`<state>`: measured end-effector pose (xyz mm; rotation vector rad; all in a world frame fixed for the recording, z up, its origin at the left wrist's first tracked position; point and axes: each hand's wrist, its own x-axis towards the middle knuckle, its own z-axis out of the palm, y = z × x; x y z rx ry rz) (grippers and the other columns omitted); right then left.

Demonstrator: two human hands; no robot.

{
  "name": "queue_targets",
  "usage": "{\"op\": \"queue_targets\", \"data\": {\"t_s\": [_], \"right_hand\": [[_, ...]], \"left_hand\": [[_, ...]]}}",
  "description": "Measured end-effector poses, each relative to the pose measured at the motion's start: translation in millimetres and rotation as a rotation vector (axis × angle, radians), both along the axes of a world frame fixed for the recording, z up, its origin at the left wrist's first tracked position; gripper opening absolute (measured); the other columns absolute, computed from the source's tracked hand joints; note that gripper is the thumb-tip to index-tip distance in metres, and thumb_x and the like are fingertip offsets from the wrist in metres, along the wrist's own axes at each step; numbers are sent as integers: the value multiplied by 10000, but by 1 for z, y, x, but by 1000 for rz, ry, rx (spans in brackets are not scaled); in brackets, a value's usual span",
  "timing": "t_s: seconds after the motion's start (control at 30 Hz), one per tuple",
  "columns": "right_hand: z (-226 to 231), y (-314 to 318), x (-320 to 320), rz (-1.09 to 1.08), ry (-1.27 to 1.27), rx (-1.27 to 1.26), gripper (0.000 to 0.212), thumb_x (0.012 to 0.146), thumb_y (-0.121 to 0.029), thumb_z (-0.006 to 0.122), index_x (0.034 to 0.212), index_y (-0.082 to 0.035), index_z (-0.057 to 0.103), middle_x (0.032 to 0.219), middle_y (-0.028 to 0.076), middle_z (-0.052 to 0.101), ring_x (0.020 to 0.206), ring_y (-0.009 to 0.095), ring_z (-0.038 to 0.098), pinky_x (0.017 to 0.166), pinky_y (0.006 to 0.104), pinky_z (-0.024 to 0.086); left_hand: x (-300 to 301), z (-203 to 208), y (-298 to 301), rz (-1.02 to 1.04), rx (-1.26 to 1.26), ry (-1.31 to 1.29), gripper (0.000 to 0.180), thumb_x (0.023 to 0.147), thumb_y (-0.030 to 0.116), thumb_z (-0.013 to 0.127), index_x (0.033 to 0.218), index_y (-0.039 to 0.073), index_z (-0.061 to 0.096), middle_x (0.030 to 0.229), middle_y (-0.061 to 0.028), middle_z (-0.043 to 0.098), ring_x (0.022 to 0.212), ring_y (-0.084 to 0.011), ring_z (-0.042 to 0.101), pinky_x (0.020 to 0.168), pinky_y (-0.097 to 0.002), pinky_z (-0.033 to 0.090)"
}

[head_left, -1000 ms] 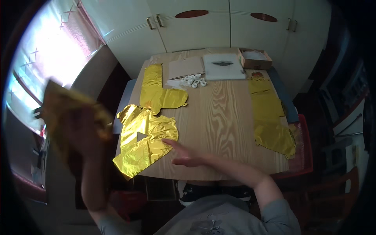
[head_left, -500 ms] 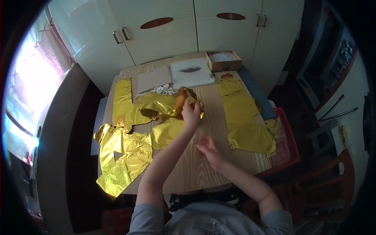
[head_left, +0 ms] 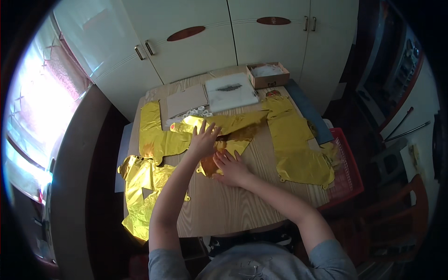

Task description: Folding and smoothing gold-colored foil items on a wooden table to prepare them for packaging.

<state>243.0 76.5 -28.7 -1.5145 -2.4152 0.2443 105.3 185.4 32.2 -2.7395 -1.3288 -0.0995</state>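
At the table's point(head_left: 210, 212) left, a crinkled gold balloon point(head_left: 161, 177) was laid near an L-shaped gold balloon point(head_left: 151, 126). The middle gold balloon point(head_left: 240, 122) was covered by the left hand point(head_left: 203, 141), fingers spread; whether it was pinched could not be told. The right hand point(head_left: 232, 169) was laid open on its nearer part, grasping nothing. Farther right, another gold balloon point(head_left: 294, 144) was spread.

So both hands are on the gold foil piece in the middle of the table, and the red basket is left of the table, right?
Not quite: the head view shows the red basket right of the table. The rest holds: the left hand and right hand are on the gold foil piece in the middle.
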Motion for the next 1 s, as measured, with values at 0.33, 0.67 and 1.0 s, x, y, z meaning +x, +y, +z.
{"op": "queue_targets", "data": {"t_s": [0.33,0.67,1.0], "right_hand": [[8,-59,42,204,-117,-77,672,910,-559,471,1436,-146,397,1512,80,343,1414,305,270,1143,581,160],[12,-113,83,247,-123,-48,603,928,-541,472,1408,-176,440,1495,50,374,1412,276,294,1140,587,154],[22,-126,107,273,-29,-147,474,910,-481,548,1251,-154,582,1382,34,509,1360,229,387,1125,584,197]], "left_hand": [[-54,-51,23,-92,372,7,460,869,281,556,1290,100,519,1317,-109,539,1299,-281,461,1085,-508,323],[-38,-33,-19,-182,128,-94,451,779,435,647,1065,89,600,1086,-101,663,1058,-255,624,912,-426,442],[-40,21,-41,193,-516,-373,266,887,256,610,835,-1,653,708,-96,652,615,-199,635,602,-348,500]]}}
